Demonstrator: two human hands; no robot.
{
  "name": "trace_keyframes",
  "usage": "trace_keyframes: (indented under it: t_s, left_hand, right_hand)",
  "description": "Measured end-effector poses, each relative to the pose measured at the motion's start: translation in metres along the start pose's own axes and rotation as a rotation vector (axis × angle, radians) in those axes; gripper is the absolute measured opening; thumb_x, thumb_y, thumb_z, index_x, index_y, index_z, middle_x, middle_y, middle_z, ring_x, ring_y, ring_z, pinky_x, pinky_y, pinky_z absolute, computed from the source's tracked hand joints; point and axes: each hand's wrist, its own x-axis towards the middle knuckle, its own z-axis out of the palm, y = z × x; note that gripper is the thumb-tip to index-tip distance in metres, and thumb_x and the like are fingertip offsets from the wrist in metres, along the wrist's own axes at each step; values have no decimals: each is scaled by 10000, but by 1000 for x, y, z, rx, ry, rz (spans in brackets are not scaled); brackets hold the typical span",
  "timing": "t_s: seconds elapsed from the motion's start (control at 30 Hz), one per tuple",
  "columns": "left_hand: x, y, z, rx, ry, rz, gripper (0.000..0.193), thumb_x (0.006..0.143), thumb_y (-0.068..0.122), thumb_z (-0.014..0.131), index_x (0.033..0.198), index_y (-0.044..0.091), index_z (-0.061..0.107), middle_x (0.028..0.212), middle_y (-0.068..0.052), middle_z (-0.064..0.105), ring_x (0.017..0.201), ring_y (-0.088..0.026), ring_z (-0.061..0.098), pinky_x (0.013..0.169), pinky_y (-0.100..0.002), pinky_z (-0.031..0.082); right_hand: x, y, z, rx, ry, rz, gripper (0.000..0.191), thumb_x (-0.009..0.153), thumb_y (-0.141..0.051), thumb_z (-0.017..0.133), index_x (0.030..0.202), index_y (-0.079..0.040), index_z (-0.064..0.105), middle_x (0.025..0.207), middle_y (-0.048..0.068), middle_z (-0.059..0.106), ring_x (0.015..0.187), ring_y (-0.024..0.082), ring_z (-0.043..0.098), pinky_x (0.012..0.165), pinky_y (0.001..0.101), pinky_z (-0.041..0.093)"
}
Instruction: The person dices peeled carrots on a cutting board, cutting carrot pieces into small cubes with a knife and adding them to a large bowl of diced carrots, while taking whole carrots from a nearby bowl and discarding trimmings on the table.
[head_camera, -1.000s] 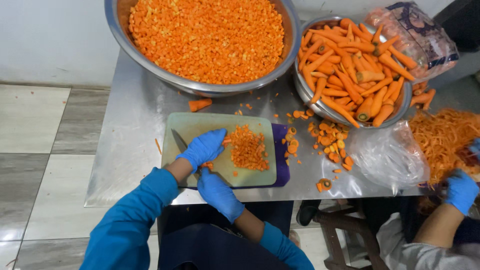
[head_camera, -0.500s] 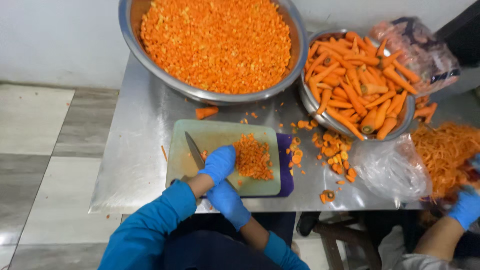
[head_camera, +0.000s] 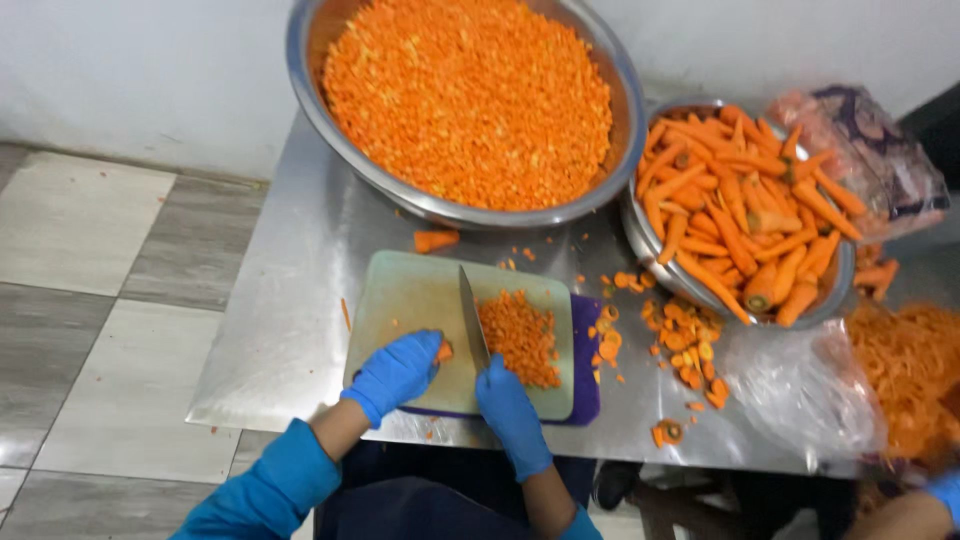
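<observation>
Overhead view of a steel table (head_camera: 290, 330) beside a tiled floor (head_camera: 90, 300). A pale green cutting board (head_camera: 410, 300) lies near the table's front edge, on top of a purple board (head_camera: 588, 390) that shows along its right side. The right hand (head_camera: 510, 415), in a blue glove, is clenched around the handle of a knife (head_camera: 470, 320); the blade lies across the middle of the board, pointing away from the person. The left hand (head_camera: 398, 372), also gloved in blue, rests on the board just left of the blade, its fingers curled over a small carrot piece (head_camera: 443, 352). A heap of diced carrot (head_camera: 518, 338) sits on the board just right of the blade. Behind the board stands a large steel bowl (head_camera: 610, 160) filled with diced carrot; to its right, a smaller steel bowl (head_camera: 640, 235) holds whole peeled carrots (head_camera: 740, 210). Carrot ends and slices (head_camera: 685, 340) lie scattered on the table between board and smaller bowl. A clear plastic bag (head_camera: 800, 390) lies at the right, next to a mound of carrot peelings (head_camera: 910, 370). Another person's blue-gloved hand (head_camera: 945, 490) shows at the lower right corner
</observation>
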Motion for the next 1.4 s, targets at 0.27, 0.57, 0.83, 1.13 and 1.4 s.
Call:
trace_keyframes:
  t_s: [0.27, 0.57, 0.83, 1.13, 1.4]
  left_hand:
    - [-48, -18, 10, -127, 195, -91, 640, 699, 156, 800, 1275, 35, 547, 1204, -210, 547, 1099, -415, 556, 939, -467, 494]
    - [-69, -34, -1, -301, 448, -201, 274, 824, 162, 777, 1089, 130, 714, 1095, -80, 694, 1054, -308, 655, 895, -397, 536]
    - [-70, -48, 18, -321, 419, -274, 244, 891, 169, 760, 1130, 120, 748, 1162, -75, 708, 1088, -303, 659, 929, -394, 545]
    - [-90, -51, 4, -310, 483, -224, 438, 873, 57, 691, 1310, 73, 676, 1203, -194, 616, 1107, -364, 602, 921, -413, 517]
    - [-79, -55, 11, -251, 509, -182, 328, 855, 107, 733, 1181, 82, 721, 1105, -95, 701, 1055, -310, 653, 917, -437, 501]
  right_hand:
    - [-14, 9, 30, -184, -99, -24, 433, 1000, -271, 512, 1310, 32, 500, 871, 306, 674, 793, 486, 661, 680, 595, 496]
    - [-7, -7, 46, -202, -176, -71, 395, 992, -269, 505, 1301, -23, 493, 839, 283, 669, 779, 468, 662, 678, 591, 485]
    - [-14, 5, 66, -239, -161, -28, 301, 1015, -290, 520, 1210, -62, 537, 837, 261, 660, 801, 458, 655, 688, 589, 479]
    - [-17, -5, 74, -230, -48, -84, 369, 990, -268, 542, 1295, -63, 526, 842, 256, 662, 775, 440, 663, 661, 556, 498]
    - [-8, -7, 75, -148, -170, -9, 330, 985, -234, 538, 1247, -33, 516, 805, 267, 646, 750, 445, 653, 657, 554, 486]
